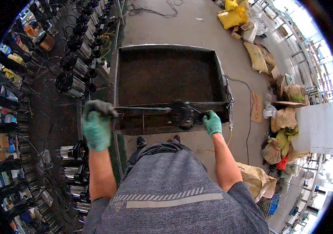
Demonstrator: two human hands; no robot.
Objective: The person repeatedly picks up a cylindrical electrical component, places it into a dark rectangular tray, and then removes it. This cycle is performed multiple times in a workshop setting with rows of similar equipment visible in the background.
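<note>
My left hand (97, 126), in a green glove with dark fingers, is closed at the left end of a long metal rod (145, 109); it is slightly blurred. The rod runs right to a black round machine part (184, 116), which lies over the near side of a large dark metal tray (166, 48). My right hand (213, 123), in a matching glove, closes its fingers on the right end of the black part. The fingertips there are partly hidden, as is the underside of the black part.
Rows of motor-like metal cylinders (75, 84) with black cables stand along the left. A hose with fittings (230, 102) runs down the tray's right side. A loose cable (249, 117) crosses the floor. Yellow sacks (232, 17) and bags (285, 119) line the right.
</note>
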